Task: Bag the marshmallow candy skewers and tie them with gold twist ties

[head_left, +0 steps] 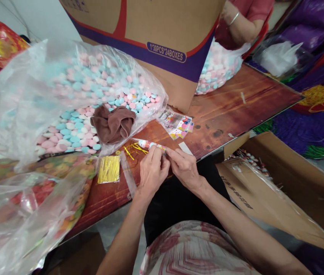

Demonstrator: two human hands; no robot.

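My left hand (153, 170) and my right hand (185, 166) meet at the table's near edge, fingers pinched closed. Between them lies a slim, clear printed bag of pastel candies (144, 143), its filled end pointing left past my left fingers. My right fingertips pinch the bag's other end, and my fingers hide part of it. Just beyond my left hand, loose gold twist ties (139, 148) lie on the wood. A packet of gold twist ties (109, 169) is further left. Flat printed bags (176, 123) rest beyond my right hand.
A large open bag of pastel candies (76, 126) fills the left, with a brown cloth (113, 124) on it. A big carton (150, 23) stands behind. A co-worker's arm (240, 25) shows beyond it. An open box (265, 183) sits at the right.
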